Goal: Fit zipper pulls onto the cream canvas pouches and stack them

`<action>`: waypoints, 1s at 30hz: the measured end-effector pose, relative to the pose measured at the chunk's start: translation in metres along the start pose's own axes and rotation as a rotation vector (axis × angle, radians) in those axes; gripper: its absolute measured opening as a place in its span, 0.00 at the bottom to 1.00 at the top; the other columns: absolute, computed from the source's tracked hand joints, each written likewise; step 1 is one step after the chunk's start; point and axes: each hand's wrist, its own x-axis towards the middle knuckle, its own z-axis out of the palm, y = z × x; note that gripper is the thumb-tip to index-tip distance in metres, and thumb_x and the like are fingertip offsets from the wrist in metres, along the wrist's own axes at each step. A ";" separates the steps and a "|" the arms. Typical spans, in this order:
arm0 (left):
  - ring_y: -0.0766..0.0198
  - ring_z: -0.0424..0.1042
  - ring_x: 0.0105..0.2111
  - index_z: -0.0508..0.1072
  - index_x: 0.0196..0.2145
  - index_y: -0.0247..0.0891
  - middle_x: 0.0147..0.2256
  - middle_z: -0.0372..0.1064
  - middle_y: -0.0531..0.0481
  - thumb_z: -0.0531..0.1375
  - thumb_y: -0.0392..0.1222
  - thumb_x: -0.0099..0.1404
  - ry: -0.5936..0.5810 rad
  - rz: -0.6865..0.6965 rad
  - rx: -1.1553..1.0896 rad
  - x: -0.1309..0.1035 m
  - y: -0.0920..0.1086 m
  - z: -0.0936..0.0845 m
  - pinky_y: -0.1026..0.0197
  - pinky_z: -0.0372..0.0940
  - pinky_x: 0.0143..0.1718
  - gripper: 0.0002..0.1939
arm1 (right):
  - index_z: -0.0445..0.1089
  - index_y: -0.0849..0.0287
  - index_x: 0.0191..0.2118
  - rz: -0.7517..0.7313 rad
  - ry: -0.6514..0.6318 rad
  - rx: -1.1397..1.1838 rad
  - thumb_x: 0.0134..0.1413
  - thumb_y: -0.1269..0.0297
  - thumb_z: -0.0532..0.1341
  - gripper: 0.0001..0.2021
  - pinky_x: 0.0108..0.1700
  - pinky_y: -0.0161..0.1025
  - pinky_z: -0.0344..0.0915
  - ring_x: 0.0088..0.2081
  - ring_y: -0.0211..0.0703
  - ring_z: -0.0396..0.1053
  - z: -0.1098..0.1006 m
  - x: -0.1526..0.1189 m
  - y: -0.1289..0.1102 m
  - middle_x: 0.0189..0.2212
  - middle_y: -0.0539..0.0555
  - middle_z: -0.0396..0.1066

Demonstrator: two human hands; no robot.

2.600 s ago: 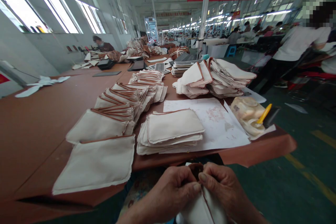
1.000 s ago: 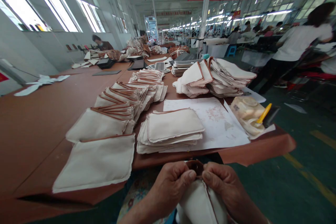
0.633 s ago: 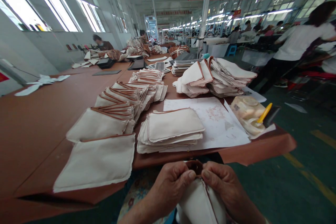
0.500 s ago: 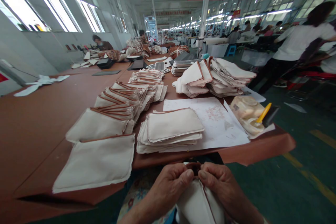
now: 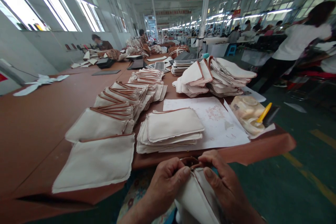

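Low in front of me, beyond the table's near edge, I hold a cream fabric pouch (image 5: 195, 196) with brown edging. My left hand (image 5: 168, 182) pinches its upper edge between thumb and fingers. On the other side my right hand (image 5: 223, 182) has its fingers behind the brown edging and its thumb on the cream face. A brown strip curves between the two hands at the top. Just past my hands lies a stack of similar cream pouches (image 5: 174, 124), and a single pouch (image 5: 97, 162) rests flat at the left.
Overlapping rows of pouches (image 5: 123, 98) run back along the brown table (image 5: 39, 126). Another pile (image 5: 228, 73) stands behind a white paper sheet (image 5: 223, 126). At the right corner sits a glue-stained container (image 5: 246, 108) with a yellow-handled tool (image 5: 264, 112). A person in white (image 5: 296, 42) stands at the right.
My right hand has risen slightly and its thumb has moved away from the left thumb. The pouch's brown edge shows wider between the hands. The person at the right has shifted an arm.
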 end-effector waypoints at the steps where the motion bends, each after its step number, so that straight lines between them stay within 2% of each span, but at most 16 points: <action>1: 0.70 0.51 0.23 0.63 0.25 0.36 0.23 0.55 0.56 0.60 0.58 0.63 0.025 0.003 -0.004 0.000 -0.002 0.000 0.67 0.47 0.22 0.22 | 0.65 0.53 0.49 -0.033 0.017 -0.034 0.65 0.57 0.55 0.11 0.50 0.39 0.64 0.48 0.49 0.66 -0.001 0.000 -0.001 0.46 0.55 0.66; 4: 0.70 0.53 0.23 0.64 0.25 0.36 0.23 0.58 0.55 0.60 0.58 0.63 0.071 0.001 -0.004 0.001 -0.005 0.001 0.67 0.48 0.22 0.22 | 0.63 0.52 0.53 -0.066 0.006 -0.095 0.62 0.57 0.58 0.15 0.55 0.41 0.62 0.54 0.52 0.64 0.000 -0.001 -0.006 0.51 0.57 0.64; 9: 0.70 0.53 0.22 0.65 0.24 0.35 0.22 0.58 0.55 0.61 0.57 0.62 0.091 -0.014 -0.039 -0.001 -0.005 0.003 0.68 0.48 0.22 0.22 | 0.62 0.52 0.55 0.073 -0.155 0.029 0.63 0.55 0.56 0.17 0.52 0.42 0.68 0.51 0.51 0.69 0.003 0.000 -0.007 0.50 0.57 0.68; 19: 0.70 0.52 0.22 0.65 0.25 0.36 0.22 0.58 0.56 0.62 0.58 0.61 0.096 -0.086 -0.155 0.000 -0.014 0.005 0.67 0.47 0.22 0.22 | 0.63 0.53 0.55 0.135 -0.181 0.081 0.64 0.54 0.56 0.17 0.54 0.44 0.67 0.52 0.51 0.68 0.003 -0.002 -0.005 0.51 0.58 0.68; 30: 0.70 0.54 0.22 0.66 0.24 0.35 0.21 0.61 0.55 0.64 0.58 0.59 0.090 -0.109 -0.199 0.005 -0.022 0.007 0.67 0.48 0.22 0.23 | 0.68 0.54 0.50 0.129 -0.252 0.086 0.65 0.55 0.56 0.13 0.49 0.40 0.67 0.47 0.48 0.70 0.006 0.001 -0.003 0.46 0.55 0.70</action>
